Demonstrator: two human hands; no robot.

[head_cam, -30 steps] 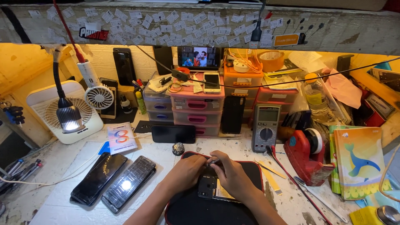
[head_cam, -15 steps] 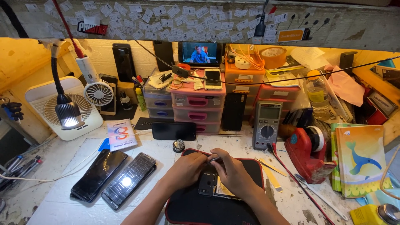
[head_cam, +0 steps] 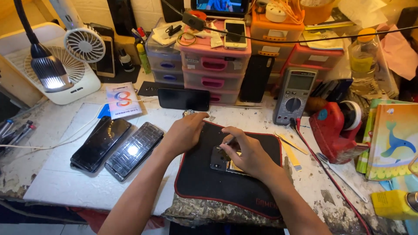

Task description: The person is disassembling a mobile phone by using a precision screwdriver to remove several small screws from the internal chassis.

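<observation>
An opened phone (head_cam: pixel 223 160) with its back off lies on a black mat (head_cam: pixel 217 187) with red edging. My right hand (head_cam: pixel 246 152) rests over the phone and pinches a thin metal tool (head_cam: pixel 227 142) whose tip points down at the phone's upper end. My left hand (head_cam: pixel 186 132) lies on the mat's upper left corner, fingers curled, holding nothing that I can see. Part of the phone is hidden under my right hand.
Two dark phones (head_cam: pixel 116 146) lie on a white board at left. A desk lamp (head_cam: pixel 50 72) and small fan (head_cam: pixel 84 44) stand at the back left, drawer boxes (head_cam: pixel 213 69) and a multimeter (head_cam: pixel 294 95) behind the mat, a red tape dispenser (head_cam: pixel 335 130) and red cable (head_cam: pixel 322 169) at right.
The view has dropped lower and closer to the bench. Both hands stay together over the phone on the mat, with little change in their positions.
</observation>
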